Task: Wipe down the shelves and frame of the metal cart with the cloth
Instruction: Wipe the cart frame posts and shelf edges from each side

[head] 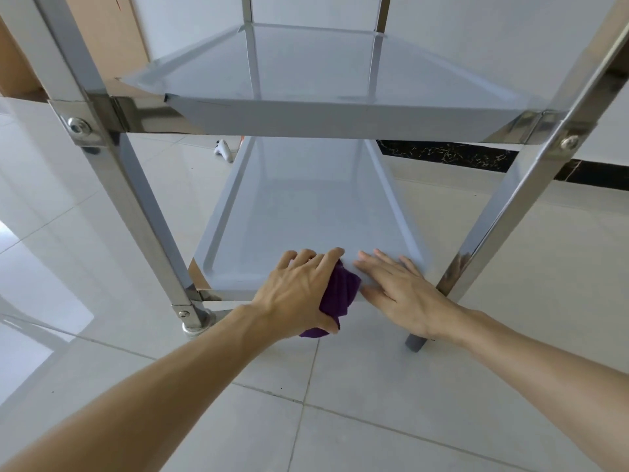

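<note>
The metal cart fills the view, with shiny steel legs [136,199] and grey tray shelves. Its bottom shelf [306,212] lies low near the floor and a middle shelf [316,76] sits above it. My left hand [296,291] grips a bunched purple cloth [340,291] against the near rim of the bottom shelf. My right hand [398,287] lies flat with fingers spread on the same rim, just right of the cloth, close to the right front leg [503,212].
Glossy white floor tiles [374,420] surround the cart. A white game controller [224,150] lies on the floor behind it. A dark marbled skirting strip [449,155] runs along the far wall, and brown cardboard [102,35] stands at the back left.
</note>
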`<state>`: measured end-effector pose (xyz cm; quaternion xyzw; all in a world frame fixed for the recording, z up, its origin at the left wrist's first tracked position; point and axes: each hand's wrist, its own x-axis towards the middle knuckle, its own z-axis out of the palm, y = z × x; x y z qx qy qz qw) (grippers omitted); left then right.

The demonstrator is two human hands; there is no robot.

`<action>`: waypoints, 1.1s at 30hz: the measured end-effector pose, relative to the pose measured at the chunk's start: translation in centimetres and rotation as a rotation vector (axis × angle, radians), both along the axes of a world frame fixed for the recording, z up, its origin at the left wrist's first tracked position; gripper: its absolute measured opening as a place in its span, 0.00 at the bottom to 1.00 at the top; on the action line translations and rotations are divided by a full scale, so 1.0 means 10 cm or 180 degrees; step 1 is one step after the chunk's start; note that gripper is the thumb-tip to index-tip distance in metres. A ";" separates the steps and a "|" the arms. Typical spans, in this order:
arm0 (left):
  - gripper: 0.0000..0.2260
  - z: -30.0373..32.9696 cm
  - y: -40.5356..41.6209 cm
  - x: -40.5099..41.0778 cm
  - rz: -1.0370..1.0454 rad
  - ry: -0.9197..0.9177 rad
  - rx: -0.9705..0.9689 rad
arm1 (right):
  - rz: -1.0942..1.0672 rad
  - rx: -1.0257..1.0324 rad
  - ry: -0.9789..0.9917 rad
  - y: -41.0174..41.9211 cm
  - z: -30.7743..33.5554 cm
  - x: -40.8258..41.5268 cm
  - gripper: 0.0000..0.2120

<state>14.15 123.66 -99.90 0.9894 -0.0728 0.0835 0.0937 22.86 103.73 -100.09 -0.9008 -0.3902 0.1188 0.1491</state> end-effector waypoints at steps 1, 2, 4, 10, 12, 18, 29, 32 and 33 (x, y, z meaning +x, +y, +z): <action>0.49 -0.01 0.06 -0.03 -0.0026 0.0024 -0.0008 | -0.0008 0.0039 0.0047 0.00 0.00 0.00 0.24; 0.48 -0.02 0.12 -0.07 -0.0097 0.0103 -0.0098 | -0.0014 0.0072 0.0089 0.01 -0.01 0.01 0.24; 0.45 0.00 0.25 -0.15 -0.0311 0.0310 -0.0422 | -0.0033 0.0144 0.0167 0.02 -0.02 0.03 0.23; 0.34 0.04 0.51 -0.25 0.0282 0.0136 -0.0584 | -0.0012 0.0494 0.0299 0.06 0.11 0.05 0.27; 0.35 0.01 0.53 -0.26 0.0344 0.0027 -0.0417 | 0.0186 0.0572 0.0165 0.11 0.21 0.00 0.34; 0.40 -0.05 0.66 -0.28 0.0147 -0.0039 -0.0300 | 0.1036 0.0126 -0.1230 0.69 0.25 -0.35 0.43; 0.47 -0.36 0.70 -0.42 0.0279 -0.0007 0.0741 | 0.0367 -0.1176 -0.1839 0.05 0.24 -0.22 0.34; 0.45 -0.37 0.63 -0.42 0.0329 -0.0015 0.0728 | 0.0202 -0.1685 -0.2042 -0.12 0.25 -0.21 0.32; 0.45 -0.37 0.61 -0.41 0.0347 -0.0020 0.0723 | 0.0179 -0.1721 -0.1992 -0.09 0.26 -0.22 0.31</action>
